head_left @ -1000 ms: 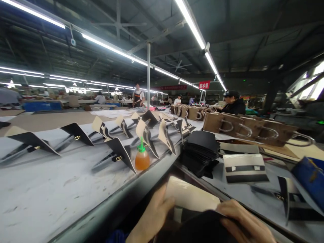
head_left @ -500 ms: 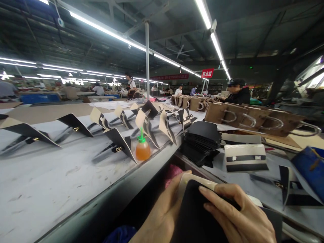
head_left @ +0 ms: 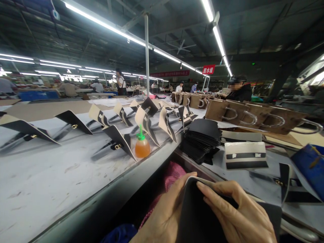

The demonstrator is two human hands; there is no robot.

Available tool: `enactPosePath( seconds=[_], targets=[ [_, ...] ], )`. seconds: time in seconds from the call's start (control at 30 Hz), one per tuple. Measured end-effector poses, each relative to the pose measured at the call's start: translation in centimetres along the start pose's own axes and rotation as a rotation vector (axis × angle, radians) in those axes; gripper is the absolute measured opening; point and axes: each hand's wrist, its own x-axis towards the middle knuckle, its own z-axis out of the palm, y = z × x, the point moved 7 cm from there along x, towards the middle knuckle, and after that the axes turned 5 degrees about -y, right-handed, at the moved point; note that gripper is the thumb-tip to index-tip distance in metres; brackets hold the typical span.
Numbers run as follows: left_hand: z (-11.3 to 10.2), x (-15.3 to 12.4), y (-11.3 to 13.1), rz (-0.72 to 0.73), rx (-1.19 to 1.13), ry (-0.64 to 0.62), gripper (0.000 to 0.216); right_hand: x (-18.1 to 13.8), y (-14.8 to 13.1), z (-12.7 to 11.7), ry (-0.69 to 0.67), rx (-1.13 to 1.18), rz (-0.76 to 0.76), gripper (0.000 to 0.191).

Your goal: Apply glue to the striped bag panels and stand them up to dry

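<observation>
Between my two hands is a black leather piece [head_left: 199,216] with a pale backing layer showing along its top edge. My left hand [head_left: 165,211] grips its left side, the thumb lying up along the edge. Fingers of my right hand [head_left: 235,206] press on the black face near the top corner, with the rest of the hand wrapped over the right side. The lower part of the piece runs out of view. Just beyond my hands lies a stack of black leather pieces [head_left: 202,138]. A squeeze bottle [head_left: 142,146] of orange liquid with a green nozzle stands at the table edge.
Several bent black-and-cream flap pieces [head_left: 121,140] with gold clasps stand on the white table [head_left: 63,179]. To the right are a cream panel with black strips [head_left: 245,155], a blue container [head_left: 310,168] and a row of brown bags [head_left: 253,116]. People work farther back.
The pale layer's edge now lies closer against the black layer at the top, with less of it showing. My right fingertips have shifted slightly toward the top corner.
</observation>
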Motion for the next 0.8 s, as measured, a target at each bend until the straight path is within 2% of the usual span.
enactPosePath(
  seconds=[0.17, 0.3, 0.67, 0.8],
  targets=[
    [-0.4, -0.1, 0.5, 0.02, 0.216, -0.045, 0.049, 0.2, -0.1, -0.2, 0.023, -0.026, -0.018, 0.039],
    [0.0, -0.3, 1.1, 0.081, 0.356, -0.048, 0.049, 0.0, -0.3, -0.1, 0.007, -0.042, -0.03, 0.036],
    [0.0, -0.4, 1.9, 0.224, 0.42, 0.053, 0.047, 0.2, 0.0, 0.4, -0.025, -0.024, -0.033, 0.039],
    [-0.8, -0.2, 1.4, 0.184, 0.391, 0.053, 0.043, 0.7, -0.4, 0.1, -0.005, 0.001, -0.039, 0.033]
  ],
)
